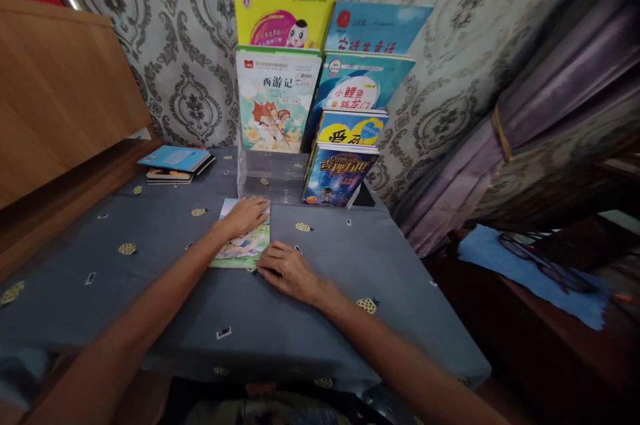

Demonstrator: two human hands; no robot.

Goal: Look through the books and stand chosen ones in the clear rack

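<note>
A thin picture book (239, 248) with a green cover lies flat on the grey patterned tablecloth (150, 245), just in front of a clear acrylic book stand (267, 175). My left hand (246, 215) rests on the book's top part, fingers flat and slightly spread. My right hand (287, 268) lies on the cloth at the book's lower right corner, its fingertips touching the edge. The stand holds several upright children's books: a pale one with an orange figure (275, 105), a yellow one (284, 15), blue ones (360, 85) and a dark blue one (340, 175) in front.
A small stack of books (176, 163) with a light blue cover on top lies at the table's back left. A wooden headboard (60, 91) stands on the left. Purple curtains (550, 111) hang at the right, above a dark wooden surface with a blue cloth (530, 271).
</note>
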